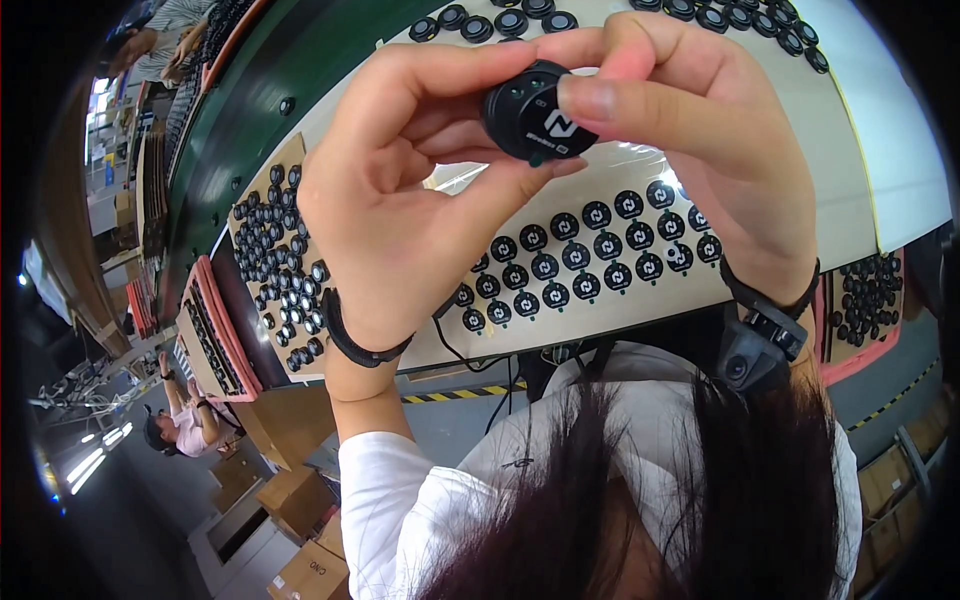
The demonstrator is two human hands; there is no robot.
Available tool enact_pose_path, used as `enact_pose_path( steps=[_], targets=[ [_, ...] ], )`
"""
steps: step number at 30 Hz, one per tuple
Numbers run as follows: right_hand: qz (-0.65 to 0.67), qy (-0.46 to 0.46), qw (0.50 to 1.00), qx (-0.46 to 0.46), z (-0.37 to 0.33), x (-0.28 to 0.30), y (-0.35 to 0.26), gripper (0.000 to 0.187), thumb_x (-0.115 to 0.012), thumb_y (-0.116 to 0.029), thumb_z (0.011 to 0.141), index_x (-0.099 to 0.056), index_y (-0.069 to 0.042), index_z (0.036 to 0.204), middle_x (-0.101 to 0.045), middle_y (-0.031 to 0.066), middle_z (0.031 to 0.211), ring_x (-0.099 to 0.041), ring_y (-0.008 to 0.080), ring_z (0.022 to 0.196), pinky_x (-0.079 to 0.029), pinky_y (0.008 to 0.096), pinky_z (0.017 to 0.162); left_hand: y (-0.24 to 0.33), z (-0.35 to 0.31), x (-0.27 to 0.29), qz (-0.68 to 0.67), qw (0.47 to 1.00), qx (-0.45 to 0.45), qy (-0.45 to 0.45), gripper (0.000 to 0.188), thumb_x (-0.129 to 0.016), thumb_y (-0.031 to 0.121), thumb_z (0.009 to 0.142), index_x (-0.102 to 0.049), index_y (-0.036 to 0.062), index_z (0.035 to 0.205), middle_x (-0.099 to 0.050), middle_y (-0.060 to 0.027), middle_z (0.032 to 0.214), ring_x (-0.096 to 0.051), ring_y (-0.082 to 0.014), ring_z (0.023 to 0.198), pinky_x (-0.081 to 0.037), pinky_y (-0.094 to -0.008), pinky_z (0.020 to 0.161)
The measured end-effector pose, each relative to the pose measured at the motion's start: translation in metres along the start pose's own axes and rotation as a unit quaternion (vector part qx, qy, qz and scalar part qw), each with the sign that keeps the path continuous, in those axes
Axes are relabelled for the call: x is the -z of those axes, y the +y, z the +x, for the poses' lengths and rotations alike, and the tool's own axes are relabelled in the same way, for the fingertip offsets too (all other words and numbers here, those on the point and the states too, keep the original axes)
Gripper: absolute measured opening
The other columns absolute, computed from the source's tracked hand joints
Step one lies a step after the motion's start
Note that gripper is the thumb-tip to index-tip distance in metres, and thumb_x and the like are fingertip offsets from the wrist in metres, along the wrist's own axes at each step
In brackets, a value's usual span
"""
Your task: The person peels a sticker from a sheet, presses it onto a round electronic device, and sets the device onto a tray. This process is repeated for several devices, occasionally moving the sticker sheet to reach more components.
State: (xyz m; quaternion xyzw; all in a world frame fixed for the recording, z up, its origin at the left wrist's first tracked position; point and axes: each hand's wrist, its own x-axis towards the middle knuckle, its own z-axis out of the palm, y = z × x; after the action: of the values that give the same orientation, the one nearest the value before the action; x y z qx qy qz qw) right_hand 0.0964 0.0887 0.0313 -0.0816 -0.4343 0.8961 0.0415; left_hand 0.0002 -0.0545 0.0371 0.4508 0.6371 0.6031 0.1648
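Note:
A round black device with a white printed face is held up above the table. My left hand grips its edge, with the thumb below and the fingers above. The thumb of my right hand presses on the printed face, its fingers curled behind. A small green tab sticks out at the device's lower edge. Below my hands, rows of similar black discs with white marks lie on the pale table. One disc in these rows has a small light-coloured round piece on it.
More black round parts sit along the table's far side. At left, a board carries many loose discs beside a green conveyor. Pink-edged trays stand at left and right. Other people are at left, near cardboard boxes.

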Motion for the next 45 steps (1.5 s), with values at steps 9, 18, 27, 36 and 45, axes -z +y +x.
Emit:
enact_pose_path(
  steps=[9,18,27,36,45],
  targets=[
    [0.024,-0.010,0.999,0.035,0.009,-0.002,0.014,0.008,-0.060,0.000,0.080,-0.054,0.004,0.077,-0.057,0.0176,0.100,-0.060,0.0143,0.080,-0.051,0.0207,0.068,0.001,-0.007,0.002,0.083,0.994,-0.067,-0.015,0.042,-0.066,-0.016,0.064,-0.049,-0.0118,0.102,-0.057,-0.0214,0.102,-0.060,-0.0228,0.090,-0.053,-0.0320,0.080],
    [-0.113,-0.133,0.933,0.316,0.021,0.002,0.026,0.010,-0.062,-0.002,0.080,-0.054,0.004,0.079,-0.058,0.0160,0.098,-0.060,0.0118,0.076,-0.050,0.0192,0.066,0.003,-0.008,0.001,0.070,0.997,-0.040,0.014,0.042,-0.065,-0.018,0.062,-0.050,-0.0117,0.101,-0.057,-0.0208,0.101,-0.060,-0.0226,0.090,-0.053,-0.0306,0.079],
    [-0.317,0.131,0.854,0.391,0.008,-0.032,0.027,0.014,-0.065,-0.002,0.077,-0.052,0.001,0.076,-0.059,0.0107,0.091,-0.057,0.0094,0.073,-0.046,0.0183,0.065,0.006,-0.017,0.002,0.143,0.988,-0.027,0.044,0.041,-0.066,-0.016,0.062,-0.052,-0.0101,0.100,-0.058,-0.0177,0.099,-0.061,-0.0202,0.085,-0.052,-0.0283,0.079],
    [-0.633,0.045,0.729,0.256,0.044,0.015,0.083,0.025,-0.063,-0.014,0.074,-0.054,-0.006,0.095,-0.056,0.0098,0.099,-0.055,0.0274,0.092,-0.045,0.0336,0.078,-0.098,0.046,0.100,0.166,0.961,0.184,-0.124,0.031,-0.059,0.001,0.076,-0.057,0.0046,0.106,-0.061,-0.0100,0.089,-0.062,-0.0153,0.076,-0.049,-0.0245,0.068],
    [-0.674,-0.138,0.692,0.220,0.073,-0.030,0.175,0.011,-0.062,-0.014,0.070,-0.058,-0.005,0.075,-0.056,0.0075,0.080,-0.057,0.0262,0.079,-0.045,0.0362,0.069,-0.260,0.037,0.230,0.751,0.647,0.011,0.136,0.050,-0.069,0.034,0.067,-0.057,0.0081,0.108,-0.062,-0.0182,0.094,-0.059,-0.0258,0.092,-0.046,-0.0329,0.081]
  ],
)
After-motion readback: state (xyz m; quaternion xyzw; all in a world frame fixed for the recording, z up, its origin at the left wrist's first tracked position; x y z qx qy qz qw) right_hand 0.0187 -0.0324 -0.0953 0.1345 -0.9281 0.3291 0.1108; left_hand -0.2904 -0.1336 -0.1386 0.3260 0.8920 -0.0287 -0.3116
